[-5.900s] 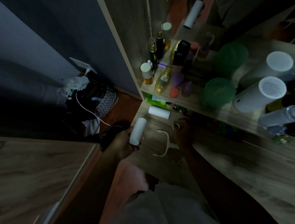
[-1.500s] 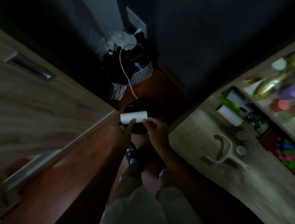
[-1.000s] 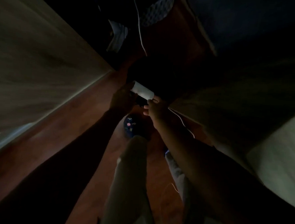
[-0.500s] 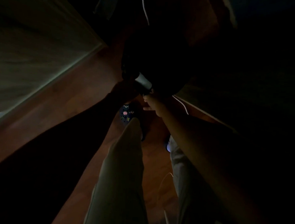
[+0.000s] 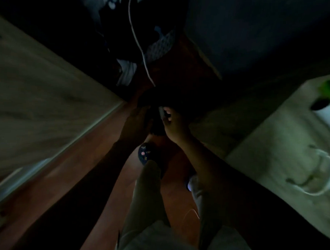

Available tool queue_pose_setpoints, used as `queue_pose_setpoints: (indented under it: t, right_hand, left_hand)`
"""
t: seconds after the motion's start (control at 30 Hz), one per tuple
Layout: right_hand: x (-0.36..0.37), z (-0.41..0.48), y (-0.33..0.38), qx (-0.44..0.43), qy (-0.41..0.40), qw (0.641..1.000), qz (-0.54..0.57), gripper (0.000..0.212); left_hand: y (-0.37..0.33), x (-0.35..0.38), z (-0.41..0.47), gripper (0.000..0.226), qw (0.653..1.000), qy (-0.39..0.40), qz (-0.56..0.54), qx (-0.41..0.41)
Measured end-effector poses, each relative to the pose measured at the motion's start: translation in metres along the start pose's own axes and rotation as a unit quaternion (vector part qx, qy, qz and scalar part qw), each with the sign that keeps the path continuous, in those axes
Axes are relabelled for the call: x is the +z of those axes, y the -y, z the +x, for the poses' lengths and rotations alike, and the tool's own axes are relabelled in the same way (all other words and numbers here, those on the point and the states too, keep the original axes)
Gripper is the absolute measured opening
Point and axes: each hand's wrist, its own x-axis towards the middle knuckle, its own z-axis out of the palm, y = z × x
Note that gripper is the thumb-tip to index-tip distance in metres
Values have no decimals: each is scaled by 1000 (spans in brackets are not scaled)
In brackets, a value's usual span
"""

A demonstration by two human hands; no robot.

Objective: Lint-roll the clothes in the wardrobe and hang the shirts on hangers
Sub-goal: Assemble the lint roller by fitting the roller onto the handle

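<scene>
The right hand [image 5: 174, 125] pinches the pale tip of the lint roll [image 5: 162, 112]; its long axis is unclear. The left hand [image 5: 135, 124] is too dark to judge its grip.

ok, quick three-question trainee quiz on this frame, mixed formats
1. True or false: the roller handle lies on the desk, in neither hand.
2. What does the right hand pinch? A pale roll B hanger C cable
3. Fill in: just below the hands, a foot wears a patterned ___.
Key: 1 true; 2 A, the pale roll; 3 slipper.
</scene>
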Motion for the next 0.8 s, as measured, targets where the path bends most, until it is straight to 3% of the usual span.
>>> queue_pose_setpoints:
  t: [0.2,0.37,0.57,0.67,0.8]
  right_hand:
    - [-148,-114,38,-101,-120,987,-34,39]
    - [-242,-195,-23,-125,-200,971,-41,34]
    - [-303,-254,-146,-24,-297,954,-14,32]
    - [-307,-263,-192,34,-312,949,14,23]
    - [-315,-270,-212,55,-320,944,64,31]
  left_hand:
    - [-147,-47,-22,41,996,-52,25,62]
    - [-264,-27,-37,40,989,-37,11,142]
    - [-391,43,-33,46,956,45,60,284]
    - [-430,74,-24,52,941,96,107,306]
    - [-446,108,-2,59,921,136,194,308]
